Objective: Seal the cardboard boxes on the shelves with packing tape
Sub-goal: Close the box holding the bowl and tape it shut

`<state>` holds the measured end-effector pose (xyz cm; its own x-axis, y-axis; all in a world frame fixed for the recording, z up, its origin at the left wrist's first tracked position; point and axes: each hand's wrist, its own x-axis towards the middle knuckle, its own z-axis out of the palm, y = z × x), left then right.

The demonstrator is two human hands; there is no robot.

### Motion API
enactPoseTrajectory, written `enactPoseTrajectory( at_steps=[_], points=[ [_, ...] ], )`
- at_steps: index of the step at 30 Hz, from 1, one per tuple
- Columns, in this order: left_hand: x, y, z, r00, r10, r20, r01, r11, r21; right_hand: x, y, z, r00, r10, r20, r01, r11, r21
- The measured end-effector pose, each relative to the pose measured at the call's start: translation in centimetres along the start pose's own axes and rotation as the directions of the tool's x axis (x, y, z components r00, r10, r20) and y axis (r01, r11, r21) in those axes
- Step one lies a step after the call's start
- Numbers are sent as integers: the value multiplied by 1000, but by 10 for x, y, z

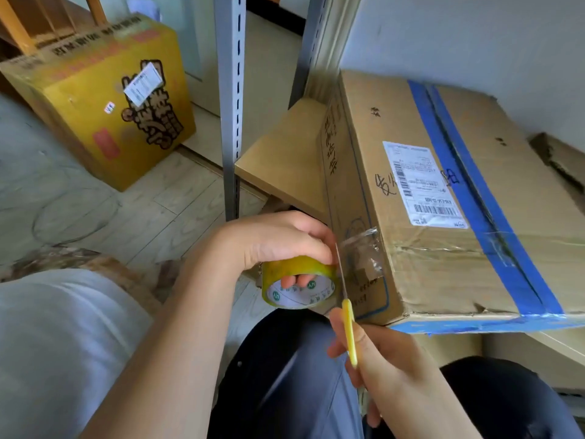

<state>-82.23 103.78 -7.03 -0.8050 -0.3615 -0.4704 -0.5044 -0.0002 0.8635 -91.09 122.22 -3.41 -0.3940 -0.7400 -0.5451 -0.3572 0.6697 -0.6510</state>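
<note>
A brown cardboard box [443,198] with blue tape along its seam and a white shipping label lies on a shelf at the right. Clear packing tape [364,245] runs over its near left corner. My left hand [272,242] grips a yellowish roll of packing tape [300,283] right beside that corner, fingers through the core. My right hand [383,359] holds yellow-handled scissors [348,327], whose blade stands upright against the stretched tape between roll and box.
A yellow printed carton [104,99] stands on the wooden floor at the back left. A grey metal shelf upright [231,106] rises between it and the box. A lower wooden shelf board [285,153] sits left of the box. My knees are below.
</note>
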Motion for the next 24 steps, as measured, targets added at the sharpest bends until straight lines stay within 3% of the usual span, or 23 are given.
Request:
enactPoseTrajectory(
  at_steps=[2, 5, 13, 22, 24],
  points=[
    [-2, 0, 0, 1000, 1, -4, -1, 1000, -10, 2, 11, 9, 1000, -4, -11, 5, 995, 98],
    [-4, -1, -3, 1000, 2, -25, -2, 1000, -4, 8, 8, 20, 976, 77, -201, -33, 976, 215],
    [-9, 5, -6, 1000, -13, -22, 13, 999, 35, -1, 3, 37, 939, 54, -339, 36, 966, 255],
    [1, 7, -5, 997, -77, -5, 78, 996, 37, 4, 8, 47, 895, -35, -446, 113, 982, 150],
    [3, 4, -7, 993, -112, -30, 115, 987, 108, 10, 13, 52, 894, -27, -448, 78, 992, 96]
  ],
)
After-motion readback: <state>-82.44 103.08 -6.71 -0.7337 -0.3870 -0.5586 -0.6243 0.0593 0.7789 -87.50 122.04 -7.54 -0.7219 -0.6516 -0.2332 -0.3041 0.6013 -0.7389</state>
